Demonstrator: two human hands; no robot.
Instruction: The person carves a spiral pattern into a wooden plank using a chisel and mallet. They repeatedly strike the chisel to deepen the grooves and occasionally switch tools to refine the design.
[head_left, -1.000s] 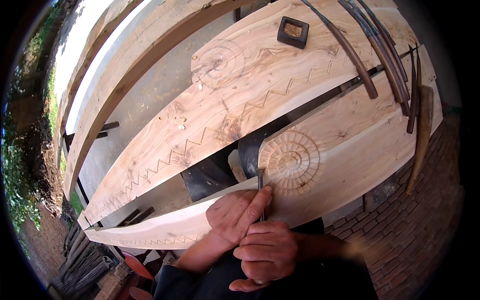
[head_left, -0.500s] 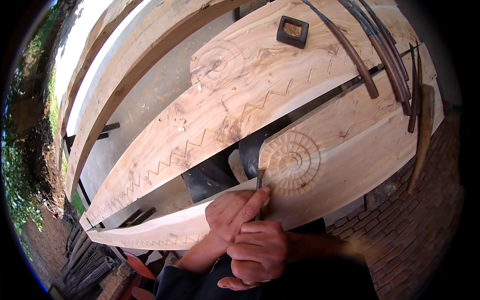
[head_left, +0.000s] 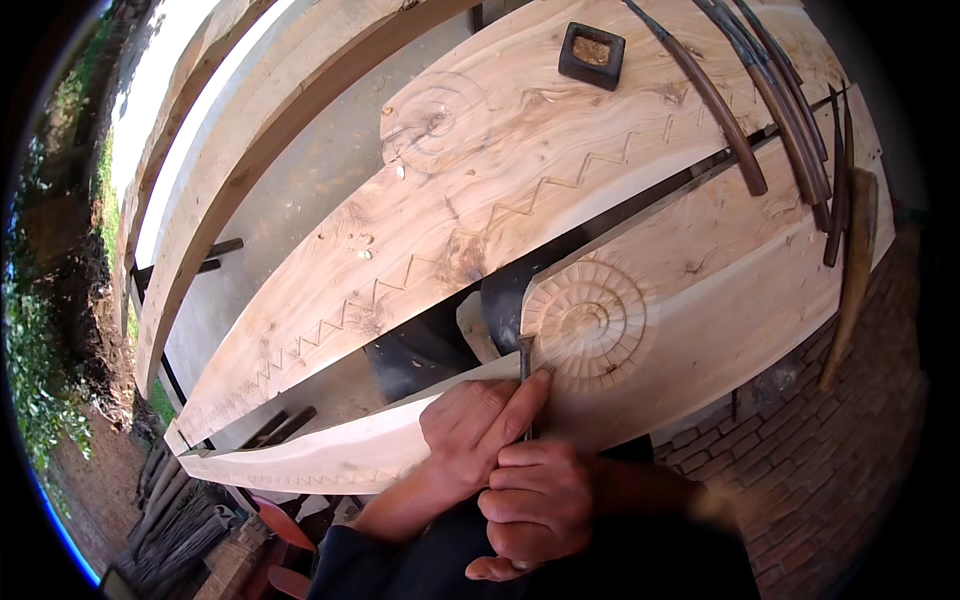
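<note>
1. L hand [head_left: 470,420]: index is pressing along chisel [head_left: 525,361] shaft; R hand [head_left: 540,500]: fingers are curling tight round its rear end.
2. Tip is sitting at near board's [head_left: 740,265] stepped inner edge, by carved rosette [head_left: 590,320].
3. Prob. light, stiff; shaft + handle are offering best hold.
</note>
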